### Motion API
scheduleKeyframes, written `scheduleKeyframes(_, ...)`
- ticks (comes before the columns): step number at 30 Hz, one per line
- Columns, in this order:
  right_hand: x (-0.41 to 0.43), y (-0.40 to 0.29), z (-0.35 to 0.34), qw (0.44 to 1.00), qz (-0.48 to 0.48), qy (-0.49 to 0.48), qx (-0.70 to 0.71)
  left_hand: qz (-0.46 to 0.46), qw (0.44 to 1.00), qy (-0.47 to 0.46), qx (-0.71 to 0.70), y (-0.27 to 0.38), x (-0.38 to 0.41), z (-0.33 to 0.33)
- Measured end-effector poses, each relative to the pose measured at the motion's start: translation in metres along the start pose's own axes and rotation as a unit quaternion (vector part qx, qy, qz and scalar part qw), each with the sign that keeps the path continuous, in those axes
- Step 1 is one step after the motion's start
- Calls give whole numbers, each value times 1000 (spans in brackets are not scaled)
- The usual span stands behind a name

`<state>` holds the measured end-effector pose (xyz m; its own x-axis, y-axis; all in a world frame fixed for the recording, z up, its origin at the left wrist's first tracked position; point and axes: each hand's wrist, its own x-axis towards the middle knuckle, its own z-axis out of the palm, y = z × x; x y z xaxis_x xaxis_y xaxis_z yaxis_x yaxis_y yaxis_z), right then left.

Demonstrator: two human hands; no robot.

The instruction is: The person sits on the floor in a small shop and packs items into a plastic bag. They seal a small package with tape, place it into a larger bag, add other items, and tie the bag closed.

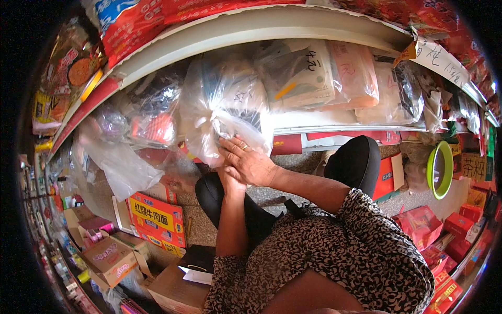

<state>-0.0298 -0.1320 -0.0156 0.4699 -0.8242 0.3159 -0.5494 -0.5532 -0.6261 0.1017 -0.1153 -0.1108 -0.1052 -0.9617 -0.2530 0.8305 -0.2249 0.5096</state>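
Note:
Both my hands are together at the mouth of a clear plastic bag [231, 106] on the lower shelf. My right hand [251, 161], with a ring on one finger, lies over my left hand [234, 178], its fingers against the gathered plastic. My left hand is mostly covered, and its fingers are hidden by the bag and the other hand. The bag holds folded goods with handwriting on them. To its right lie a bagged pale item [298, 78] and a bagged pinkish item [353, 74]; to its left, a bag with red goods [157, 127].
The upper shelf edge [266, 29] curves above my hands. A loose plastic bag [121, 165] hangs at the left. Below it stand a noodle carton [157, 219] and cardboard boxes [111, 259]. A green basin [439, 169] and red boxes [419, 225] are at the right.

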Motion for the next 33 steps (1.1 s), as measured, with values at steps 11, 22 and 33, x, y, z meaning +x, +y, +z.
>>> scheduleKeyframes(11,-51,-10,-38,996,-73,-37,-37,46,986,74,142,21,-8,65)
scheduleKeyframes(22,56,3,-66,972,21,38,-232,118,985,57,113,20,-6,70)
scheduleKeyframes(33,105,9,-71,967,190,64,-161,110,983,86,122,22,-13,68)
